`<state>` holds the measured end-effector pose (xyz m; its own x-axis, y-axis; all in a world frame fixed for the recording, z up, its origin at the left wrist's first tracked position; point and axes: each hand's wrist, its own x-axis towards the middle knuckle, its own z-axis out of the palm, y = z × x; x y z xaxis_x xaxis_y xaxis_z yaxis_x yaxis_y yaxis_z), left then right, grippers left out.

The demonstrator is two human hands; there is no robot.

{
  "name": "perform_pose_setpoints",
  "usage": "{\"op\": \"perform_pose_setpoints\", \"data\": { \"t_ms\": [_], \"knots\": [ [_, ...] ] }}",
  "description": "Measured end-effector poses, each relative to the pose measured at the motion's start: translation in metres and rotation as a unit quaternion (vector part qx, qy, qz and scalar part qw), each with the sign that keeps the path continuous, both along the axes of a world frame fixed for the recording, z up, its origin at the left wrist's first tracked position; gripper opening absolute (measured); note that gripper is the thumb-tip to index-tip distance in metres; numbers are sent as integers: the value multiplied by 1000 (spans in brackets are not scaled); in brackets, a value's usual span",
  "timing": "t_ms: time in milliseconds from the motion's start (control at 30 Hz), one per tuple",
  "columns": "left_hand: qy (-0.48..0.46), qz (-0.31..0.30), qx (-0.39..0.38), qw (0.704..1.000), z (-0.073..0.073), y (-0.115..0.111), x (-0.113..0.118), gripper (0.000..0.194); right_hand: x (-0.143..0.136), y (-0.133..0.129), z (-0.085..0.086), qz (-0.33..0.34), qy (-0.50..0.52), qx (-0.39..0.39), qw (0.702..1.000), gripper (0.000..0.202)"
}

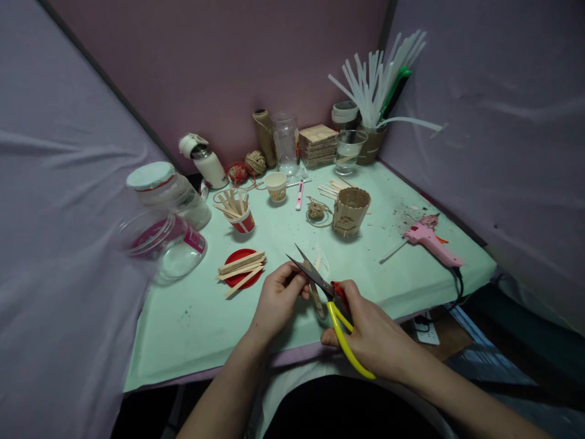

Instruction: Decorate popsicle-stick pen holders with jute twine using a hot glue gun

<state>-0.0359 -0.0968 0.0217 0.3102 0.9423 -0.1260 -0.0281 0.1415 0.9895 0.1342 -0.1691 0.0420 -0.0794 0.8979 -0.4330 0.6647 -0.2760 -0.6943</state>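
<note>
Over the surface (183, 341), your right fingers (349, 295) grip parted scissors (332, 310); whether your left fingers (298, 284) pinch the stick (316, 300) I cannot tell, so set them clear of the blades (320, 282).

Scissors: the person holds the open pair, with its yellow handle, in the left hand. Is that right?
Not quite. The head view shows the open, yellow-handled scissors in the right hand, not the left hand.

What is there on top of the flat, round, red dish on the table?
Several flat, pale wooden sticks lie across the red dish, some reaching past its rim. Parts of it directly below the sticks are covered and cannot be seen.
</note>
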Motion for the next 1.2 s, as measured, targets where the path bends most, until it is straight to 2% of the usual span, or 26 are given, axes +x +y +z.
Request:
{"op": "perform_pose_setpoints", "data": {
  "t_ms": [200,433,967,1200],
  "knots": [
    [5,-4,-23,1000,6,3,4,24,0,1,-3,10,-24,6,1000,40],
    [-4,-17,-51,999,3,6,6,26,3,-1,-6,5,-4,21,1000,33],
    [-26,-41,-80,996,-3,12,7,28,5,1,-6,-21,-2,36,999,32],
    [-29,-47,-84,995,-1,16,7,28,5,4,-14,-28,0,42,999,35]
  ]
}}
